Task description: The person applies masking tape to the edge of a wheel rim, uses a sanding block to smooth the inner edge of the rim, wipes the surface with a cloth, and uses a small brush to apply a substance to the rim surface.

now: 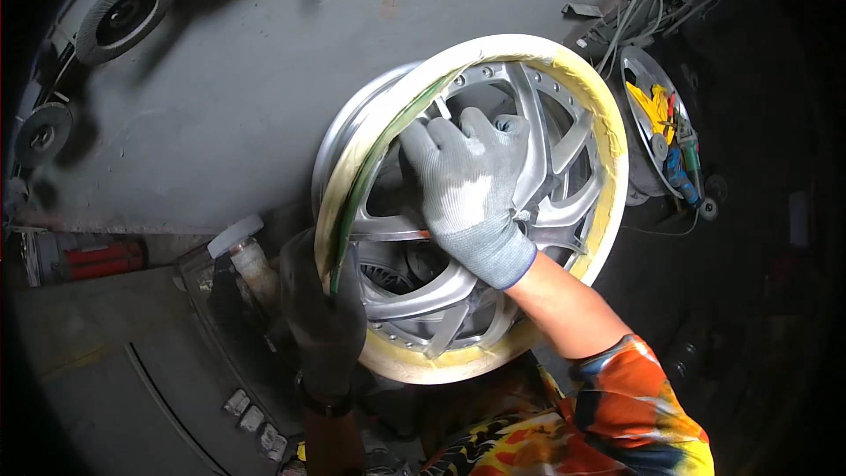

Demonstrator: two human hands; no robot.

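A silver multi-spoke alloy wheel rim (531,123) stands tilted in front of me. Pale yellow masking tape (608,137) covers much of its outer lip. Along the lip's inner left side runs a green strip (359,183). My left hand (322,313), in a dark-looking glove, grips the lip at its lower left; the rim hides some fingers. Over the spokes lies my right hand (467,178) in a grey glove, its fingers curled down by the upper left inner edge. Whatever those fingers hold is hidden. A small white piece (442,108) shows just above the knuckles.
Flap discs (128,15) hang along the left edge by a grey panel (264,53). At the right, another wheel (636,62) holds a yellow cloth (652,107) and tools. Tangled cables (648,4) lie behind it. A red cylinder (104,260) is at the left.
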